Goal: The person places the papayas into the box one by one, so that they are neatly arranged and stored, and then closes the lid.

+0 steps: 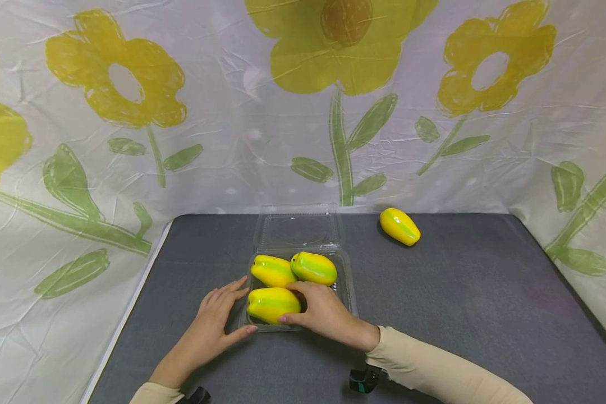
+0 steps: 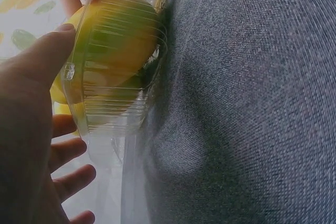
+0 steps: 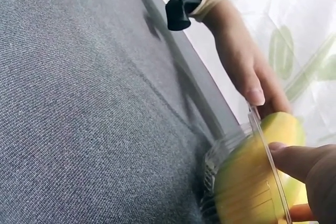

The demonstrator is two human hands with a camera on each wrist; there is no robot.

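A clear plastic clamshell box (image 1: 352, 292) stands with its lid (image 1: 299, 229) laid back behind it. Three glossy yellow-green papayas lie inside: a front papaya (image 1: 269, 303), a back left papaya (image 1: 272, 270) and a back right papaya (image 1: 314, 268). My right hand (image 1: 328, 311) holds the right end of the front papaya between thumb and fingers. In the right wrist view its thumb (image 3: 294, 157) lies on the fruit's side. My left hand (image 1: 213, 320) is spread at the box's left side, its thumb (image 2: 50, 51) by the rim in the left wrist view.
A further papaya (image 1: 400, 226) lies by itself at the back right of the dark grey tabletop (image 1: 449, 292). Behind the table hangs a white cloth (image 1: 222, 112) printed with yellow flowers. A black wrist strap device (image 1: 365, 380) hangs beneath the right sleeve.
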